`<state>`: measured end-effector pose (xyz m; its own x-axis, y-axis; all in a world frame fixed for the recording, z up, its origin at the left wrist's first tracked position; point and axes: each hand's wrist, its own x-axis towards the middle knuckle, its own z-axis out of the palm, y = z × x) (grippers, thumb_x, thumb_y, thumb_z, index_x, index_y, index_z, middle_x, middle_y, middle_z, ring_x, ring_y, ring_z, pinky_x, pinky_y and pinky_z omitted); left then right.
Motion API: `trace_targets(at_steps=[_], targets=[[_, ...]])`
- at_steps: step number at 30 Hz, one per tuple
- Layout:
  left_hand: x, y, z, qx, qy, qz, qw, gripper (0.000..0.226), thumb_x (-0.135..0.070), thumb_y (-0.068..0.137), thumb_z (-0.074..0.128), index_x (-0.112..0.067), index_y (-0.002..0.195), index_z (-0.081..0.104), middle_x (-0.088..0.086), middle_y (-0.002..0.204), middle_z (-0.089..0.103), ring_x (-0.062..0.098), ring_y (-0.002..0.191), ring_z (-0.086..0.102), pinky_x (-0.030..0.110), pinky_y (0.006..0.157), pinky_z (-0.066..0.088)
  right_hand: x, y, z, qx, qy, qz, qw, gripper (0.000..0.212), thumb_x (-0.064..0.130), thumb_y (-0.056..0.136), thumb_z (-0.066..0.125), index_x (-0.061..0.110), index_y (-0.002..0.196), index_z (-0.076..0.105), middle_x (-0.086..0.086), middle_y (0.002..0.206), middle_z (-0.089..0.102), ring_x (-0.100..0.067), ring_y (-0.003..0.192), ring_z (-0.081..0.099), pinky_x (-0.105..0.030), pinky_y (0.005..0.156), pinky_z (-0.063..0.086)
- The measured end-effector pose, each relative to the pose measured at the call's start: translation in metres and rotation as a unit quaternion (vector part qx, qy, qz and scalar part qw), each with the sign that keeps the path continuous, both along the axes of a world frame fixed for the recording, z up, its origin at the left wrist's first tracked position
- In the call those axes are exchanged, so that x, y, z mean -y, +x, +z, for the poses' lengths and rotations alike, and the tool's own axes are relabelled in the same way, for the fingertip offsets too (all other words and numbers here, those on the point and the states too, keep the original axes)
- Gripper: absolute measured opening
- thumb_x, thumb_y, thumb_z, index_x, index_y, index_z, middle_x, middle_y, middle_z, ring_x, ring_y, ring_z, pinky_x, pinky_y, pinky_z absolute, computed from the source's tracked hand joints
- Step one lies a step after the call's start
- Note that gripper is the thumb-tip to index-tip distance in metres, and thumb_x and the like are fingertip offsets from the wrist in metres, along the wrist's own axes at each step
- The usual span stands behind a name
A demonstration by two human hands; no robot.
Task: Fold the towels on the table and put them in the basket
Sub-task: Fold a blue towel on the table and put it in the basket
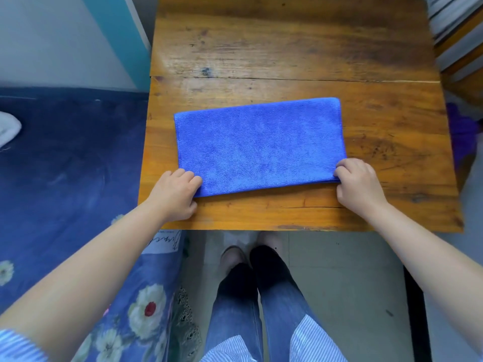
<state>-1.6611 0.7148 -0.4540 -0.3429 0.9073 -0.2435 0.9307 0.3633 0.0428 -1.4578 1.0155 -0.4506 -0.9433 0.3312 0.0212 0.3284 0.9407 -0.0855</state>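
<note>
Wooden table [287,48] filling the upper middle of the view, planks worn and scratched, a dark knot toward the far left side. To the left, alongside the table, a bed under a dark blue cover [65,152] printed with white flowers lower down. Below the near table edge, pale floor tiles [339,270] and two legs in blue jeans [261,309], with the hem of a striped shirt at the bottom. On the near half of the table, a blue towel [258,145], folded into a flat rectangle, long side running left to right, near edge close to the table's front edge, doubled layers showing at the near right corner. Left hand [175,195] at the towel's near left corner, fingers curled and pinching the cloth. Right hand [358,184] at the near right corner, fingers curled over the edge, thumb below, gripping the layers. At the far right edge, beyond the table, a patch of purple cloth [462,131], blurred. At the far left edge, a bit of white fabric [7,129] on the bed.
</note>
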Motion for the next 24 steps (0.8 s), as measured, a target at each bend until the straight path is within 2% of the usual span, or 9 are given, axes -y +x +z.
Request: trace_targets(at_steps=[4, 9, 12, 14, 15, 17, 19, 21, 24], targets=[[-0.004, 0.000, 0.001, -0.027, 0.061, 0.041, 0.997, 0.034, -0.033, 0.072, 0.038, -0.011, 0.050, 0.051, 0.004, 0.046, 0.050, 0.024, 0.043, 0.052, 0.022, 0.042, 0.033, 0.004, 0.001, 0.008, 0.006, 0.069, -0.019, 0.997, 0.035, 0.012, 0.064, 0.029, 0.000, 0.058, 0.061, -0.014, 0.068, 0.062, -0.033, 0.070, 0.064, -0.067, 0.087, 0.038], [-0.051, -0.004, 0.003, -0.016, 0.123, 0.150, 0.981, 0.033, -0.023, 0.076, 0.039, -0.003, 0.067, 0.063, 0.013, 0.069, 0.064, 0.029, 0.060, 0.064, 0.027, 0.045, 0.047, 0.020, -0.049, 0.014, -0.027, 0.011, 0.008, 1.000, 0.033, 0.013, 0.068, 0.036, 0.000, 0.069, 0.066, -0.017, 0.079, 0.068, -0.036, 0.080, 0.067, -0.063, 0.084, 0.043], [-0.083, -0.006, 0.000, 0.050, 0.122, 0.239, 0.962, 0.045, -0.025, 0.083, 0.035, 0.002, 0.103, 0.065, 0.023, 0.114, 0.063, 0.038, 0.107, 0.062, 0.043, 0.081, 0.053, 0.040, -0.093, 0.008, 0.018, -0.031, 0.055, 0.998, 0.041, 0.013, 0.070, 0.035, -0.004, 0.086, 0.068, -0.021, 0.097, 0.070, -0.043, 0.093, 0.066, -0.064, 0.078, 0.045], [-0.097, -0.008, -0.003, 0.073, 0.065, 0.293, 0.951, 0.049, -0.028, 0.096, 0.031, -0.003, 0.137, 0.041, 0.016, 0.150, 0.031, 0.031, 0.141, 0.025, 0.043, 0.112, 0.025, 0.051, -0.119, 0.005, 0.032, -0.059, 0.064, 0.996, 0.046, 0.014, 0.074, 0.033, -0.005, 0.100, 0.066, -0.023, 0.110, 0.066, -0.045, 0.103, 0.061, -0.064, 0.083, 0.043], [-0.102, -0.010, -0.007, 0.073, 0.035, 0.301, 0.950, 0.050, -0.029, 0.099, 0.029, -0.007, 0.144, 0.029, 0.010, 0.156, 0.017, 0.025, 0.146, 0.010, 0.041, 0.116, 0.012, 0.056, -0.131, 0.004, 0.038, -0.079, 0.061, 0.994, 0.048, 0.015, 0.078, 0.032, -0.005, 0.109, 0.062, -0.022, 0.120, 0.061, -0.044, 0.113, 0.055, -0.063, 0.091, 0.040], [-0.102, -0.012, -0.015, 0.057, 0.017, 0.300, 0.952, 0.055, -0.035, 0.098, 0.023, -0.009, 0.146, 0.024, 0.008, 0.157, 0.012, 0.024, 0.147, 0.005, 0.043, 0.117, 0.005, 0.063, -0.149, 0.004, 0.059, -0.113, 0.047, 0.991, 0.047, 0.015, 0.090, 0.029, 0.000, 0.132, 0.045, -0.015, 0.145, 0.038, -0.037, 0.137, 0.029, -0.055, 0.111, 0.020], [-0.097, -0.014, -0.020, 0.046, 0.031, 0.286, 0.957, 0.064, -0.040, 0.089, 0.020, -0.004, 0.139, 0.039, 0.015, 0.152, 0.027, 0.031, 0.144, 0.019, 0.051, 0.114, 0.015, 0.065, -0.162, -0.002, 0.097, -0.128, 0.048, 0.986, 0.047, 0.018, 0.097, 0.028, 0.009, 0.143, 0.025, -0.003, 0.156, 0.015, -0.026, 0.145, 0.006, -0.045, 0.116, 0.002], [-0.095, -0.018, -0.024, 0.035, 0.057, 0.273, 0.960, 0.068, -0.042, 0.083, 0.021, 0.001, 0.124, 0.054, 0.021, 0.143, 0.041, 0.038, 0.136, 0.034, 0.057, 0.108, 0.025, 0.065, -0.171, -0.009, 0.128, -0.115, 0.058, 0.983, 0.049, 0.023, 0.099, 0.027, 0.013, 0.146, 0.016, 0.001, 0.157, 0.005, -0.022, 0.145, -0.002, -0.042, 0.116, -0.003], [-0.100, -0.026, -0.021, 0.047, 0.060, 0.299, 0.951, 0.076, -0.049, 0.075, 0.012, -0.003, 0.118, 0.055, 0.014, 0.149, 0.034, 0.033, 0.141, 0.025, 0.053, 0.112, 0.017, 0.061, -0.172, -0.020, 0.140, -0.096, 0.066, 0.983, 0.051, 0.031, 0.099, 0.025, 0.019, 0.147, 0.010, 0.005, 0.157, 0.002, -0.019, 0.145, -0.003, -0.040, 0.116, -0.006]])
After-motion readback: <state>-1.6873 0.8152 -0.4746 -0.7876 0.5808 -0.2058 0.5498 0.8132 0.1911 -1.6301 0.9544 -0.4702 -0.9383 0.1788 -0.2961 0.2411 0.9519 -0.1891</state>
